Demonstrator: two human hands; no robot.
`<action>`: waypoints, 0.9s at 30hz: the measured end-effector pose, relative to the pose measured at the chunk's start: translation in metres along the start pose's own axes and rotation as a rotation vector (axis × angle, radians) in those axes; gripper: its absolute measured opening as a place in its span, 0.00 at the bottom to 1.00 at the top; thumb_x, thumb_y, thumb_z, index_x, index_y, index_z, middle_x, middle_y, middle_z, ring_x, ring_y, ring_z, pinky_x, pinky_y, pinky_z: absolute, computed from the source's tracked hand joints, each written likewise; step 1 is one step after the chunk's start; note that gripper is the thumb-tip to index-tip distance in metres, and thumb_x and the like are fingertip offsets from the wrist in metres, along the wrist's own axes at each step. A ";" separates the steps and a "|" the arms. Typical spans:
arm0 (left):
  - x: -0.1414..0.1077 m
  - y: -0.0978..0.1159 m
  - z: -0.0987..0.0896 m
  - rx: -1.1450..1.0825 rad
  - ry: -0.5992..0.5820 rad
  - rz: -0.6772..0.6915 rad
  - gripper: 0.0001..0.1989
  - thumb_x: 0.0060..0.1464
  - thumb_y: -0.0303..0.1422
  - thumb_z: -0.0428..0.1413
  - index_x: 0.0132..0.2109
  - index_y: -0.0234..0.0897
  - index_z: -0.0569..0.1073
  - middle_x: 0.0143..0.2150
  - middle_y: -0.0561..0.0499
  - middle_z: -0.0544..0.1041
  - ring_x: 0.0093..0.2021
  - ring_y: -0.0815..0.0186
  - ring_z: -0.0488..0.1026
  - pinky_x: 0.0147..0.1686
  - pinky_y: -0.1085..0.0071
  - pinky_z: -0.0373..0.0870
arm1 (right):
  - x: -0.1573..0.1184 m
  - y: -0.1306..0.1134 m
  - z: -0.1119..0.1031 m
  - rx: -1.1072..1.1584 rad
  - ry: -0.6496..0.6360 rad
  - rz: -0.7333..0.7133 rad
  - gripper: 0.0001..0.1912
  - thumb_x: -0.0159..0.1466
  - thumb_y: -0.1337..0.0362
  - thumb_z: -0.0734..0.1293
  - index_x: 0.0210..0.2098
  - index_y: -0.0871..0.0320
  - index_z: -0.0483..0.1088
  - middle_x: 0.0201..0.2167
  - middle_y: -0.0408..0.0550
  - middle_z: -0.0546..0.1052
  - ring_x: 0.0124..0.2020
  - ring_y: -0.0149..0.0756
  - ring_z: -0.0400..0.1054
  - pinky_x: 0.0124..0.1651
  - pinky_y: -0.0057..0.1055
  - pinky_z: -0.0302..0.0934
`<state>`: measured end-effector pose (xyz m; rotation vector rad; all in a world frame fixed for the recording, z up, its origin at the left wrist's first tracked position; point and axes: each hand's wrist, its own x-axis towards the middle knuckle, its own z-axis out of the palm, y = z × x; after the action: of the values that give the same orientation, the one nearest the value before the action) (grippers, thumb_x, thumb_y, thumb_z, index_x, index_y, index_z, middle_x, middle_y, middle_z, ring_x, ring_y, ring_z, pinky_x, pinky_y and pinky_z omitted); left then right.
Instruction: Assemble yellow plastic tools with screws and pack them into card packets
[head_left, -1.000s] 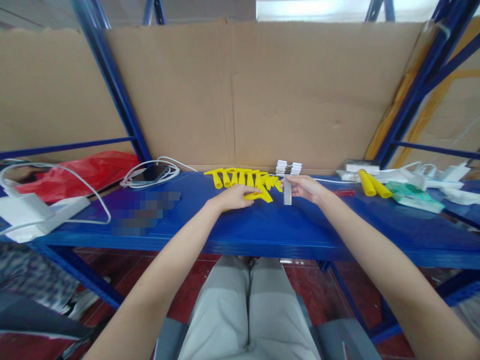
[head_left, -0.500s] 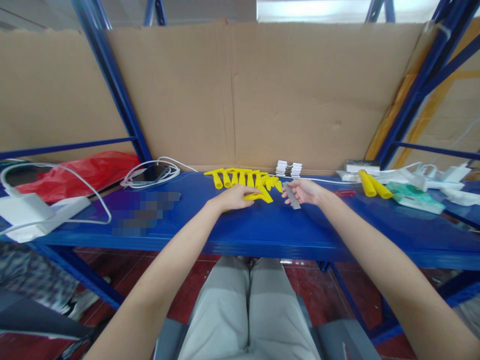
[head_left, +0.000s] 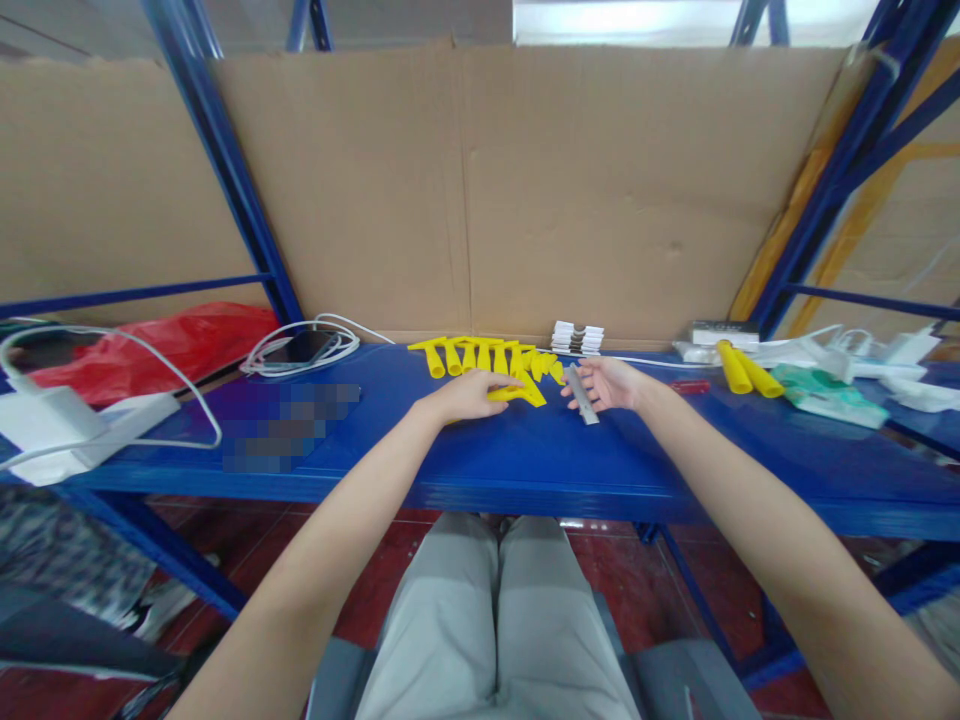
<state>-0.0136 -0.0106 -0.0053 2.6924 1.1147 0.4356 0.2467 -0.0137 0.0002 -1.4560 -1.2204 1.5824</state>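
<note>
The left hand grasps a yellow piece; the right hand holds a grey strip in loosely curled fingers. The blue table bears a row of yellow parts near its back edge, the 2 held items nearer its front edge. The step is apparently a 2-handed hold; the next move calls for control of the strip's angle.

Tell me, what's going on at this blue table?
A person sits at the blue table, with something in each hand. The left hand grips a yellow piece; the right hand holds a flat grey strip, tilted, to the right of it. The strip and that piece are apart. Beyond the hands lie a row of yellow parts and a white stack, near the cardboard.
</note>
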 end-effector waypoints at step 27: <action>0.001 -0.003 0.001 0.014 0.003 0.020 0.24 0.52 0.29 0.55 0.58 0.40 0.71 0.57 0.50 0.74 0.51 0.62 0.74 0.51 0.69 0.66 | 0.000 0.007 0.006 -0.142 0.024 -0.141 0.08 0.54 0.73 0.71 0.32 0.59 0.70 0.27 0.47 0.78 0.31 0.36 0.74 0.40 0.38 0.70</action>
<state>-0.0148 -0.0077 -0.0070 2.7179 1.0970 0.4375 0.2421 -0.0171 -0.0071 -1.4380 -1.4131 1.4049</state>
